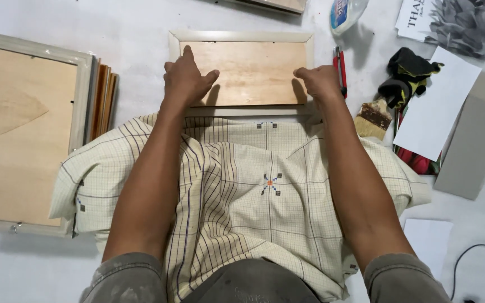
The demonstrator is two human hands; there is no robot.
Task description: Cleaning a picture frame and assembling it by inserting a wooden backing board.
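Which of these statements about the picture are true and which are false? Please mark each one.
1. Both hands rest on the wooden back of a small picture frame. True: the left hand lies flat, and the right hand presses near the frame's right edge.
2. A paintbrush lies right of the frame. True.
3. The right hand holds the red cutter. False: the cutter lies on the floor beside the hand.
4. The checked cloth covers the whole frame. False: it lies over the person's lap, below the frame.
5. A larger frame lies at the left. True.
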